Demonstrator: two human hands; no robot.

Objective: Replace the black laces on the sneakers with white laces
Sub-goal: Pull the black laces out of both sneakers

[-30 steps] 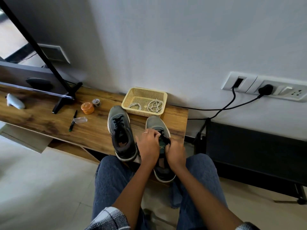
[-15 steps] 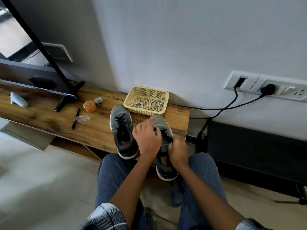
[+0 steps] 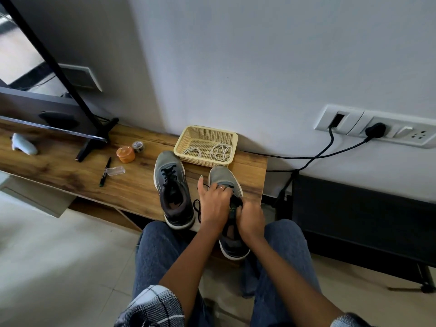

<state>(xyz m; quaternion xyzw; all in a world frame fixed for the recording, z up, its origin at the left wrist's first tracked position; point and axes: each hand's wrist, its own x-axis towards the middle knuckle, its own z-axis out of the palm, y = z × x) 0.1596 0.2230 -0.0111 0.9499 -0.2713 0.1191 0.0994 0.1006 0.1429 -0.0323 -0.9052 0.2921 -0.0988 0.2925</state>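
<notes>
Two grey sneakers stand on the wooden bench [image 3: 70,175]. The left sneaker [image 3: 173,187] is fully laced in black. My left hand [image 3: 213,204] lies over the lacing of the right sneaker [image 3: 221,177], its index finger sticking out and the other fingers curled on the black lace [image 3: 197,208]. A loop of that lace hangs out to the left of the shoe. My right hand [image 3: 250,218] grips the right sneaker at its tongue and side. Behind the shoes, a yellow basket [image 3: 182,142] holds the coiled white laces [image 3: 220,152].
An orange jar [image 3: 125,154], a tape roll [image 3: 138,146], a pen [image 3: 105,171] and a clear plastic case [image 3: 115,171] lie to the left on the bench. A TV stand foot [image 3: 94,140] is further left. Black cables [image 3: 306,159] run to the wall socket [image 3: 377,131]; a black cabinet [image 3: 354,220] stands at the right.
My left hand has moved up the right sneaker toward its toe. A loop of black lace now hangs loose at the shoe's left side. My right hand keeps its hold.
</notes>
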